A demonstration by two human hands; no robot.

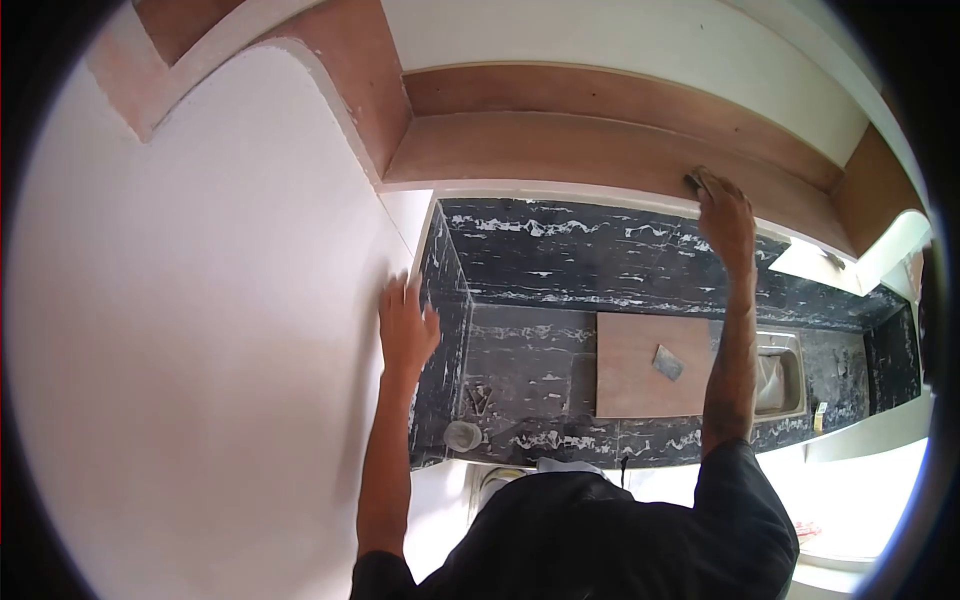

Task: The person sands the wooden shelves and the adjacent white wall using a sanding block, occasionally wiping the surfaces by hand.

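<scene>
My right hand is raised to the front edge of a reddish-brown shelf, its fingers closed round a small dark block. The block is at the shelf's lower edge, and its far side is partly hidden by my fingers. On the left, my left hand is held up against or close beside the white wall, fingers apart and nothing in it. Whether its fingertips touch the wall I cannot tell.
Below is a dark marbled counter bearing a reddish board with a grey rectangular piece on it. A steel sink lies right, a white cup and a dark tool left. White-streaked black tiles line the back.
</scene>
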